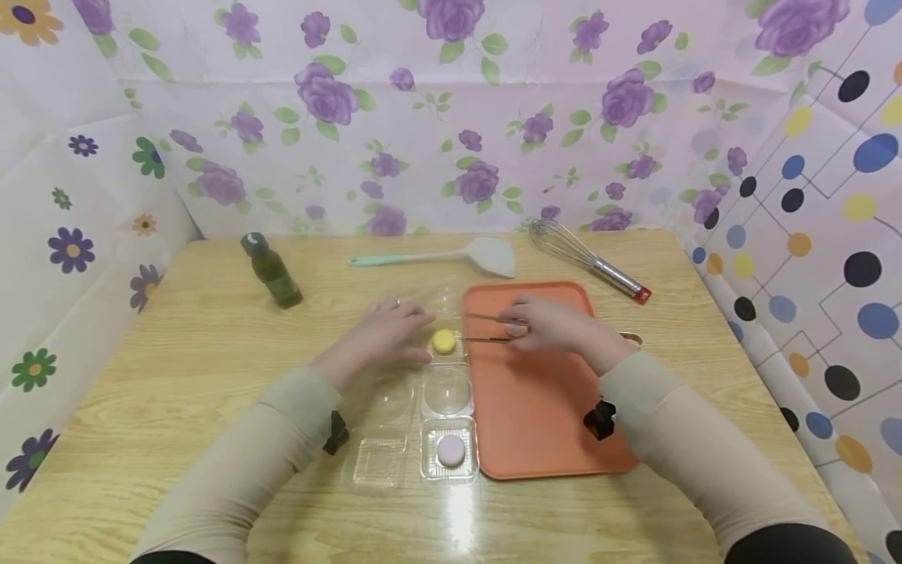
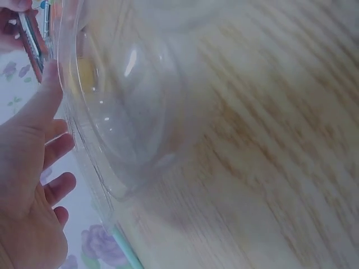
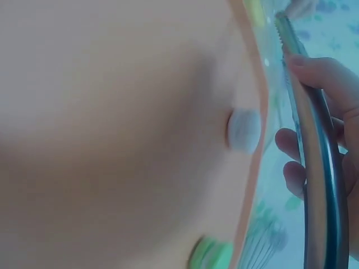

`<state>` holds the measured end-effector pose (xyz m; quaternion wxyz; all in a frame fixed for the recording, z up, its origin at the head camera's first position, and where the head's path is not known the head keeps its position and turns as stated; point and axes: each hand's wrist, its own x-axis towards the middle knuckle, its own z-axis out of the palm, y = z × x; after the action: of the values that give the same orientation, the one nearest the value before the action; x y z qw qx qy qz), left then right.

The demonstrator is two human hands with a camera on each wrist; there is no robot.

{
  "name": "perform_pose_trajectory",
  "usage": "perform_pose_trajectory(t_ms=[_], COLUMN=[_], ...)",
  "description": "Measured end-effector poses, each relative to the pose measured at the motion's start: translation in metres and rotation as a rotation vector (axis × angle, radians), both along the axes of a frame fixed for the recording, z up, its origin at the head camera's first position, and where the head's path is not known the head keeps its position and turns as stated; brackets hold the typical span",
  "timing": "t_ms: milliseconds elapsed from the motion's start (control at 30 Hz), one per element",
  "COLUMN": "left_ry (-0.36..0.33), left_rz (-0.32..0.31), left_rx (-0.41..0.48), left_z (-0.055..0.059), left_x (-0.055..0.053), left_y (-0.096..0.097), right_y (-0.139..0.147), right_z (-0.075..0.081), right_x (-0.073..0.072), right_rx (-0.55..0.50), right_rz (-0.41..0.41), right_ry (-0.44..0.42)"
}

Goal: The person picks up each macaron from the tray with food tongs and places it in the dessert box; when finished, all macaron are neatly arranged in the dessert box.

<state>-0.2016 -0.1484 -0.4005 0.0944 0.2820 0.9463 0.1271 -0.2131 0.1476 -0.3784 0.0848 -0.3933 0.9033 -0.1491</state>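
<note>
My right hand (image 1: 548, 325) grips metal tongs (image 3: 320, 145) over an orange tray (image 1: 550, 407). The tongs' tips are apart and point left, close to a yellow macaron (image 1: 444, 341) in a clear plastic box (image 1: 447, 392). A lilac macaron (image 1: 451, 450) sits in the box's nearest compartment. My left hand (image 1: 384, 333) is at the box's left side, its thumb (image 2: 47, 92) extended along the clear rim and its other fingers loosely bent. In the right wrist view, a white macaron (image 3: 244, 131) and a green macaron (image 3: 212, 255) are on the tray.
Behind the box lies a spatula (image 1: 451, 254) with a mint handle. A whisk (image 1: 588, 260) lies at the back right and a dark green bottle (image 1: 272, 270) at the back left. The box's clear lid (image 1: 379, 462) spreads out to its left. Patterned sheets surround the wooden table (image 1: 176, 376).
</note>
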Motion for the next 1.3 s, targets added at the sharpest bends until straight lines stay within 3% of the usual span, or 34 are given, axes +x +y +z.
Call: perform_pose_trajectory(t_ms=[133,267,533,833,1300], left_ry=[0.045,0.044,0.011,0.014,0.007], left_rz=[-0.006,0.002,0.023,0.051,0.062], left_rx=[0.027,0.008,-0.036,-0.019,-0.041], left_z=[0.004,0.008,0.011,0.009,0.001], left_x=[-0.001,-0.001,0.007,0.011,0.008], left_y=[-0.006,-0.017,-0.042,-0.064,-0.071], right_y=[0.022,0.038,0.051,0.061,0.065], right_z=[-0.003,-0.005,-0.010,-0.013,-0.020], right_x=[0.000,0.001,0.001,0.000,0.000], right_rx=[-0.005,0.019,0.038,0.065,0.068], right_rz=[-0.075,-0.139,-0.155,-0.200,-0.202], right_ry=[-0.008,-0.040,-0.042,-0.044,-0.014])
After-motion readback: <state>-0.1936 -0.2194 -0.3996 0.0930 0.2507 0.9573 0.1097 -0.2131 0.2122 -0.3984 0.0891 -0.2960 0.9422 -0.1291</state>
